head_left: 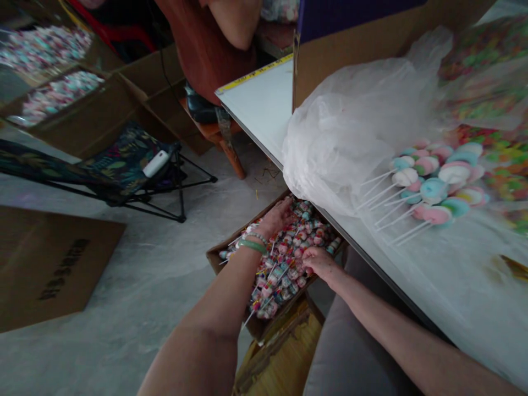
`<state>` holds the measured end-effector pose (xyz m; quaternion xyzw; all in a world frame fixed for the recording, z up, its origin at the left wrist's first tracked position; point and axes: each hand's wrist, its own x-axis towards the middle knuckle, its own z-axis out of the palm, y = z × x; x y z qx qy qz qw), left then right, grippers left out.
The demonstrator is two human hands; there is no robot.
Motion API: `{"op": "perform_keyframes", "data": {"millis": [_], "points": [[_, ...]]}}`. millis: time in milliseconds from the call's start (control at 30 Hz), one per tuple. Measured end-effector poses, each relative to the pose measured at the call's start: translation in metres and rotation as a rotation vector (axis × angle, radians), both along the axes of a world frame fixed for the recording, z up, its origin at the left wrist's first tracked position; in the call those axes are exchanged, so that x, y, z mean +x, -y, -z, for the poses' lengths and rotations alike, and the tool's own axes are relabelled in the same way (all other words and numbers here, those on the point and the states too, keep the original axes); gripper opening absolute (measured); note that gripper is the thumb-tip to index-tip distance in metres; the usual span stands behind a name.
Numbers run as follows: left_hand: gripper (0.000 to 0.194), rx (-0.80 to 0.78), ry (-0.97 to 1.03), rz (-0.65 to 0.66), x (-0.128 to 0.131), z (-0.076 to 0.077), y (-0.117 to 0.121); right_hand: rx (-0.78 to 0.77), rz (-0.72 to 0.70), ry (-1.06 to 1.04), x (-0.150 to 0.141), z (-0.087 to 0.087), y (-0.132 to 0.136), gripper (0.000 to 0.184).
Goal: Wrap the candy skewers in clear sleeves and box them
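A cardboard box beside the table holds many wrapped marshmallow lollipops on white sticks. My left hand, with a green bangle and a beaded bracelet at its wrist, lies on the lollipops toward the far end, fingers stretched out. At the box's right side, my right hand has its fingers curled together against the lollipops; whatever lies between its fingertips is hidden. On the table lies a bunch of unwrapped marshmallow lollipops in pink, blue and white, sticks pointing left.
The white table carries a large plastic bag and bright gummy candies. A folding chair with a white phone stands left. Behind are candy-filled boxes and a seated person. A cardboard sheet is at left.
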<state>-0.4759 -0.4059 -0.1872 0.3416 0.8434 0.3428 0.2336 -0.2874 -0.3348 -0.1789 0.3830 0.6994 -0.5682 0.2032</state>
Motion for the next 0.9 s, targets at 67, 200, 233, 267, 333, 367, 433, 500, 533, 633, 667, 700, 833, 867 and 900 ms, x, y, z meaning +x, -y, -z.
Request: {"op": "perform_keyframes", "data": {"millis": [67,200,233,267,333,367,433,500,533,633,667,700,833,867,900], "points": [[0.057,-0.12,-0.135,0.049,0.007,-0.005,0.011,0.105,0.031,-0.023,0.002,-0.002,-0.008,0.014],[0.039,-0.441,-0.42,0.05,0.026,-0.005,0.033,0.469,-0.013,-0.173,-0.008,-0.016,-0.024,0.035],[0.037,-0.473,-0.436,0.038,0.03,-0.003,0.036,0.592,-0.074,-0.222,-0.014,-0.018,-0.027,0.042],[0.037,-0.492,-0.445,0.027,0.031,-0.001,0.038,0.705,-0.147,-0.26,-0.022,-0.02,-0.028,0.049],[0.04,-0.536,-0.475,0.011,0.03,0.004,0.038,0.814,-0.311,-0.274,-0.038,-0.019,-0.03,0.063],[0.04,-0.555,-0.482,0.013,0.028,0.008,0.036,0.804,-0.402,-0.254,-0.045,-0.016,-0.03,0.069],[0.041,-0.577,-0.482,0.055,0.022,0.016,0.032,0.725,-0.563,-0.198,-0.055,-0.007,-0.027,0.076],[0.04,-0.571,-0.473,0.129,0.016,0.026,0.028,0.649,-0.663,-0.162,-0.058,0.004,-0.023,0.08],[0.041,-0.564,-0.469,0.163,0.014,0.03,0.028,0.633,-0.687,-0.156,-0.057,0.01,-0.021,0.081],[0.048,-0.556,-0.464,0.204,0.012,0.042,0.03,0.615,-0.731,-0.156,-0.051,0.021,-0.018,0.082],[0.051,-0.557,-0.468,0.2,0.013,0.044,0.032,0.612,-0.74,-0.153,-0.049,0.023,-0.018,0.083],[0.054,-0.556,-0.475,0.19,0.013,0.046,0.034,0.61,-0.745,-0.147,-0.048,0.023,-0.019,0.085],[0.053,-0.519,-0.532,0.103,0.015,0.042,0.042,0.631,-0.731,-0.164,-0.043,0.016,-0.024,0.081],[0.051,-0.504,-0.548,0.074,0.017,0.039,0.044,0.649,-0.716,-0.194,-0.04,0.013,-0.024,0.077],[0.05,-0.489,-0.564,0.046,0.021,0.035,0.045,0.672,-0.696,-0.233,-0.038,0.009,-0.023,0.072]]}}
